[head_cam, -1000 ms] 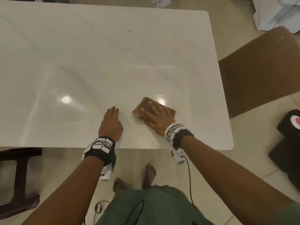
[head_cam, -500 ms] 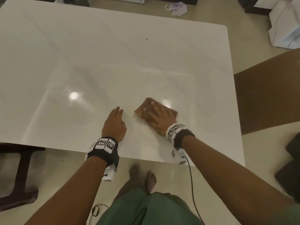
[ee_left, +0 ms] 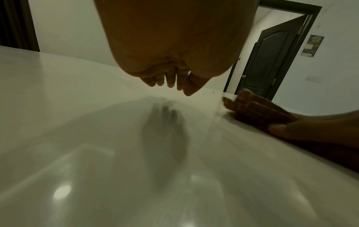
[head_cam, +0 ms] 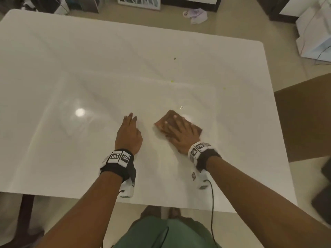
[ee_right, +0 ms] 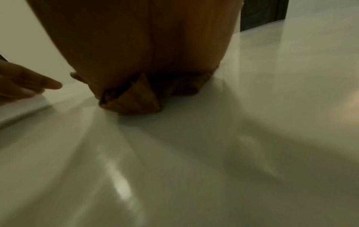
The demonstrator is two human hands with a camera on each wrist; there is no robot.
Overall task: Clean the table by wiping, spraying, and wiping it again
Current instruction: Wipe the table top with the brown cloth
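- White and glossy, the bench [head_cam: 89,68] fills most of the head view, with beige floor tiles, a brown chair [head_cam: 304,119] at its right side and a dark open door [ee_left: 272,58] beyond.
- Compared with a second ago, the head camera shows more of the far side of the room, while both hands have barely shifted on the near part of the bench.
- Right hand [head_cam: 180,135] lies flat with its fingers spread, pressing a folded brown cloth [head_cam: 165,120] onto the bench. This grip pushes down from above rather than pinching.
- Left hand [head_cam: 129,135] rests just left of the cloth, apart from it, its fingers straight and close together, holding nothing.
- A dark speck [head_cam: 174,58] and two small yellowish spots [head_cam: 172,80] lie farther out on the bench, well beyond the cloth.
- Judging by how little the cloth has travelled, the wipe seems to be working the near patch slowly, or pausing.
- No spray bottle is in view, so this looks like the first wipe, with the far spots not yet reached.
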